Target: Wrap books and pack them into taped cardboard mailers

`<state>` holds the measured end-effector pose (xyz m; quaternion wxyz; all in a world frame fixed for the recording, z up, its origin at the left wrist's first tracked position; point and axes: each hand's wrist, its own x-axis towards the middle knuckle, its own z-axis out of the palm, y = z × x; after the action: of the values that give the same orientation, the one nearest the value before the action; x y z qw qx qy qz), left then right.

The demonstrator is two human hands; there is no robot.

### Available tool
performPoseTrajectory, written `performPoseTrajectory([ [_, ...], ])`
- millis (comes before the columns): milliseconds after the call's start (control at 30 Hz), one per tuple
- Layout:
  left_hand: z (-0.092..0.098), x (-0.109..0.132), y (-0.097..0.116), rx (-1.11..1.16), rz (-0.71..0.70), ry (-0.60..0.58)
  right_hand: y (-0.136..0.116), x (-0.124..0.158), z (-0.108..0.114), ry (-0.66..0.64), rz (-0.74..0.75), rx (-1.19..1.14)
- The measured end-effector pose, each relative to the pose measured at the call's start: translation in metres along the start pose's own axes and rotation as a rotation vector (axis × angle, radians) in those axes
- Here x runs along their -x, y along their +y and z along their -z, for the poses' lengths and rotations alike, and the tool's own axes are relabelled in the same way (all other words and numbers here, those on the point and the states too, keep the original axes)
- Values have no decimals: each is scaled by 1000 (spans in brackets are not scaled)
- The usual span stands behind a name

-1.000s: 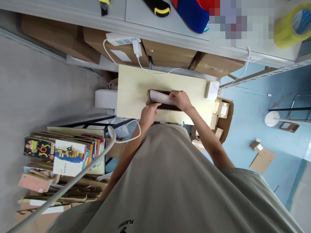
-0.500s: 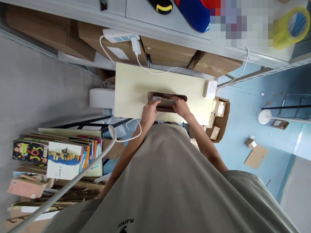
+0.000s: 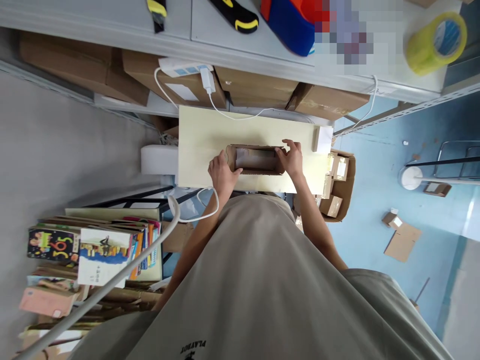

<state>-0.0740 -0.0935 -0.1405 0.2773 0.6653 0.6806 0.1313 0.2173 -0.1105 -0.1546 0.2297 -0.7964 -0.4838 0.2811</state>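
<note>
Head camera shows an open cardboard box on a cream tabletop, at the centre of my clock; a pale flat piece lies inside. At nine o'clock my left hand is spread around the box's end; at three my right hand, fingers half bent, is at the rim. Whether either one grips, I cannot tell. Farther are a small white box between two and three, and a white power strip between ten and eleven.
</note>
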Motion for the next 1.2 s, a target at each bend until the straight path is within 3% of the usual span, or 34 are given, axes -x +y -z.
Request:
performPoseTrajectory([
  [233,-2,19,6,-47,-205,-161,-23,5,-2,-118,50,42],
  [400,-8,14,6,-62,-268,-252,-19,0,2,-167,73,69],
  [767,-23,0,-2,107,-143,-112,6,-11,-1,-297,134,-34],
  [933,-30,-10,-11,166,-29,-18,11,2,1,-206,231,42],
  [1200,-30,-22,-23,186,-38,-54,11,24,-4,-175,120,147],
])
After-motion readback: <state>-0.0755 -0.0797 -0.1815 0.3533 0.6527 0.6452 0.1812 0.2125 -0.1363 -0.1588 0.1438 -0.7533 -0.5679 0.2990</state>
